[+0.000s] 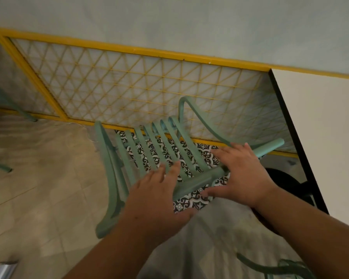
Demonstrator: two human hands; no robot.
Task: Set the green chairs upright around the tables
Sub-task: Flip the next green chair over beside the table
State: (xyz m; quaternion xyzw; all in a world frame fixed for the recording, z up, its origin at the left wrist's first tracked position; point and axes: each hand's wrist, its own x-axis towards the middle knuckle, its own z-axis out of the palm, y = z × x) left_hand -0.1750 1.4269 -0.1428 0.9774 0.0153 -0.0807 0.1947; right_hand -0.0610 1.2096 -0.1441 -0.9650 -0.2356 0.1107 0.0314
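Both hands reach onto a tipped green chair at the frame's centre.

I see the green chair (199, 182) tilted over the patterned tiles (189, 204), in front of the yellow lattice railing (129, 85) and just left of the white table (320, 121). My left hand (159, 194) spreads straight fingers over the slats; my right hand (242, 174) lies flat with fingers wide across the curved arm. With the blur, I cannot tell how firmly either one presses.

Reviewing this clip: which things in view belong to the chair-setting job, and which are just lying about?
Job: green chair, left hand, right hand, white table, second green chair at lower right.
Just there: yellow lattice railing, silvery object, patterned floor tiles.
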